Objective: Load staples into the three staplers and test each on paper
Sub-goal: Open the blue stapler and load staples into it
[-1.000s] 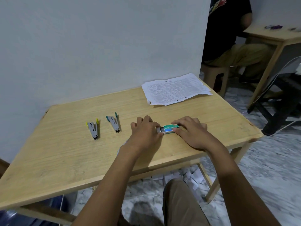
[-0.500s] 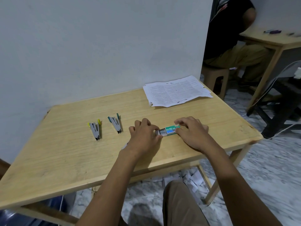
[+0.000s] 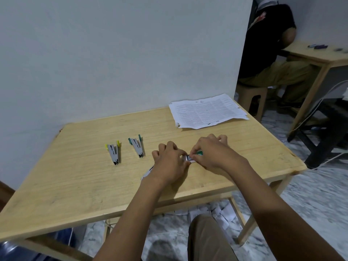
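Observation:
A small green staple box [image 3: 194,156] lies on the wooden table [image 3: 75,185], its inner tray slid partly out to the left. My left hand [image 3: 169,162] pinches the tray end; my right hand [image 3: 212,153] covers and grips the green sleeve. A yellow-handled stapler [image 3: 113,152] and a green-handled stapler [image 3: 136,146] lie to the left, both untouched. A third stapler [image 3: 147,173] shows only as a pale edge under my left wrist. Printed paper sheets [image 3: 206,111] rest at the table's far right corner.
A white wall runs along the table's far edge. To the right sit another person [image 3: 267,49] on a stool and a second wooden table [image 3: 316,57]. Paper scraps [image 3: 212,213] litter the floor under my table.
My right hand has slid left over the green box, hiding most of it. The white inner tray now sticks out between my hands.

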